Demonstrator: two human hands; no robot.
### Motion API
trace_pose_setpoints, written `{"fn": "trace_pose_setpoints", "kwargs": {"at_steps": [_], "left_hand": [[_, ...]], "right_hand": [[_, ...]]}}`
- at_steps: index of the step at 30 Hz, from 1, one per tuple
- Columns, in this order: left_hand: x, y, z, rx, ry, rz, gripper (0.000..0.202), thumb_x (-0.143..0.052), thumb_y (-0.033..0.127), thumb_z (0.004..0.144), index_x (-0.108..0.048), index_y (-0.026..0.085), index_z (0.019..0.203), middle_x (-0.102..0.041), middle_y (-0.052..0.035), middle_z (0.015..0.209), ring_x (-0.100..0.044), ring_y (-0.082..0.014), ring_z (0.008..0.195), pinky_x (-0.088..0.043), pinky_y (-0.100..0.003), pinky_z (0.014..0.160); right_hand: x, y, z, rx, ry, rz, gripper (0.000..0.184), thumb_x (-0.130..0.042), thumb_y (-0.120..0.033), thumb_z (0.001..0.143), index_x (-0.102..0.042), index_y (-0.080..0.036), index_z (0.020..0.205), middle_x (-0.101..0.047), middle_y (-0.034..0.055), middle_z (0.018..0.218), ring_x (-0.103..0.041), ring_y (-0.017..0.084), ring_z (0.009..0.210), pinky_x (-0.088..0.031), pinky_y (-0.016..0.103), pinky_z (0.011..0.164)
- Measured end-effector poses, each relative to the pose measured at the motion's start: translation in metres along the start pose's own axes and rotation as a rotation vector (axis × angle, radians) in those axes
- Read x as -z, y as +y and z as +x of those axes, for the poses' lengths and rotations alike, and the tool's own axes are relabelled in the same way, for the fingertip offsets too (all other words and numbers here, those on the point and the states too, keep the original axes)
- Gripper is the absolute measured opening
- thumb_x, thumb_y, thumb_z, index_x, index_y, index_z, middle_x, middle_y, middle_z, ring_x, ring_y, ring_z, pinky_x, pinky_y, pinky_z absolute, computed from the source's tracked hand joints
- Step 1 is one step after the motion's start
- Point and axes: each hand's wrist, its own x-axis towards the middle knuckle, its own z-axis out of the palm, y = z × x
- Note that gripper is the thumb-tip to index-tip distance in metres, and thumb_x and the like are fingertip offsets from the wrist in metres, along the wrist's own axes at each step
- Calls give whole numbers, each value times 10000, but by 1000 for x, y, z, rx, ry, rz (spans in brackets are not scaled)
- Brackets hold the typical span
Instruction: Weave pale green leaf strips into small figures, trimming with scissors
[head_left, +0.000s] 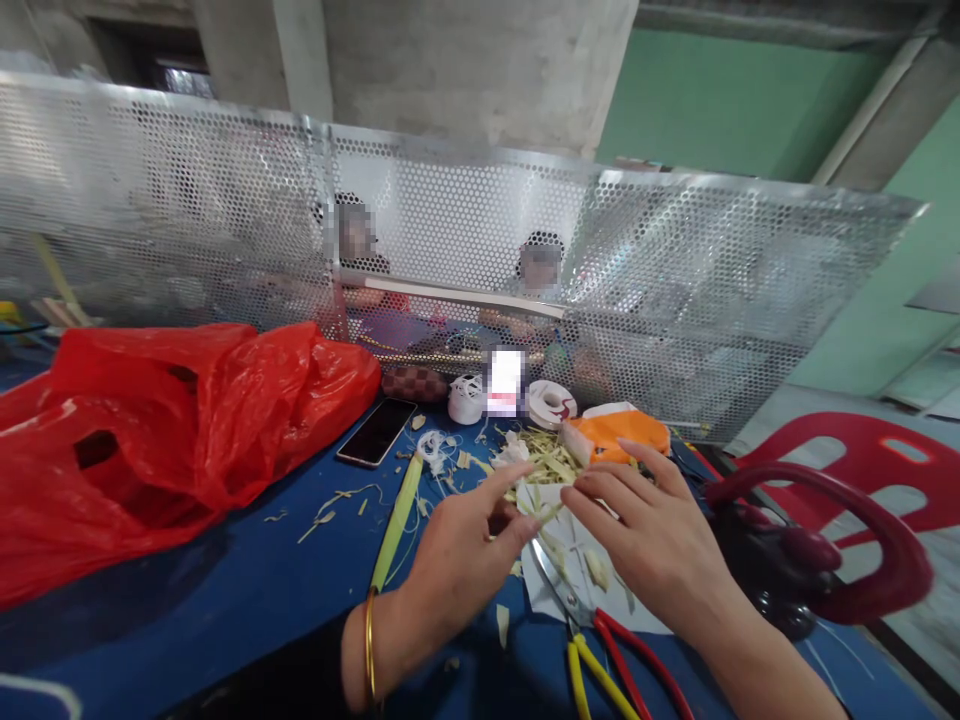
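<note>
My left hand point(457, 545), a gold bangle at its wrist, has its thumb pressed at one end of a thin pale green leaf strip point(551, 514). My right hand point(645, 525) has its fingertips closed at the strip's other end, its thumb hidden underneath. Below them lies a white sheet of paper point(577, 560) with pale leaf scraps on it. Pliers-like cutters point(574, 607) with one red and one yellow handle rest partly on the sheet, jaws toward the strip. Left of my left hand is a longer green strip point(397, 520). Shredded leaf pieces point(551, 455) are heaped beyond my hands.
A red plastic bag point(180, 420) covers the left of the blue table point(300, 580). Behind are a phone point(377, 432), a white ribbon spool point(551, 404) and an orange packet point(622, 435). A dark red handled object point(817, 550) stands right. People sit beyond a perforated metal screen point(450, 220).
</note>
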Motion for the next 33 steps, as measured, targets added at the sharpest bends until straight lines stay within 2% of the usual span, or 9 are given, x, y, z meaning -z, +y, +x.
{"fn": "trace_pose_setpoints", "kwargs": {"at_steps": [4,7,10,15,19,23,27,29,33], "left_hand": [[-6,-2,2,44,-156,-199,196,-549,253,794,-726,175,823,-696,-26,717,-635,-163,653,-477,-263,625],[-9,0,4,154,-70,-458,153,-623,270,735,-702,145,773,-692,-36,696,-638,-167,647,-509,-272,623],[-9,5,6,239,24,-612,185,-679,300,693,-688,136,777,-695,-34,687,-625,-145,604,-518,-265,618],[-8,7,7,237,34,-734,205,-708,316,659,-691,143,767,-706,-34,721,-646,-154,655,-534,-296,694],[-9,3,8,250,-36,-670,221,-654,304,704,-707,148,851,-710,-38,750,-653,-159,698,-519,-313,749],[-3,-3,8,195,10,-311,267,-588,318,772,-711,174,961,-665,-7,659,-599,-149,616,-474,-273,638],[7,-4,8,20,127,93,259,-581,399,802,-723,193,736,-645,-27,722,-576,-177,726,-431,-276,681],[9,-3,10,6,117,89,278,-592,420,796,-703,186,696,-641,-29,735,-571,-181,744,-423,-279,695],[5,-1,12,142,-65,-270,313,-605,447,781,-668,158,677,-600,-3,608,-542,-140,621,-418,-264,642]], "right_hand": [[-1,-8,-3,47,90,-44,268,-414,-125,954,-672,-160,1019,-732,75,951,-616,239,1009,-306,454,1034],[-1,-14,-4,-21,241,-73,251,-556,-94,883,-647,-168,1105,-724,81,1028,-593,242,1071,-347,423,1010],[-1,-17,-2,-182,343,4,207,-628,-99,833,-651,-168,1028,-720,93,933,-628,235,952,-406,424,938],[-18,-19,-1,-414,23,396,108,-567,-245,893,-630,-218,977,-719,46,908,-660,226,855,-418,443,892],[-29,-21,-4,-506,-61,562,106,-536,-208,905,-636,-242,897,-720,-8,847,-665,186,789,-389,432,941],[-26,-21,-3,-490,-26,499,155,-519,-177,904,-647,-238,842,-696,-6,797,-642,182,774,-390,408,918],[-21,-19,-1,-434,-6,487,178,-505,-170,911,-657,-232,843,-673,-2,764,-629,172,746,-396,395,913],[-19,-19,0,-383,-7,492,187,-494,-162,918,-659,-232,864,-666,0,762,-622,164,733,-389,399,928],[-17,-20,2,-287,7,432,202,-486,-149,919,-664,-240,896,-683,9,798,-629,164,750,-374,401,948]]}}
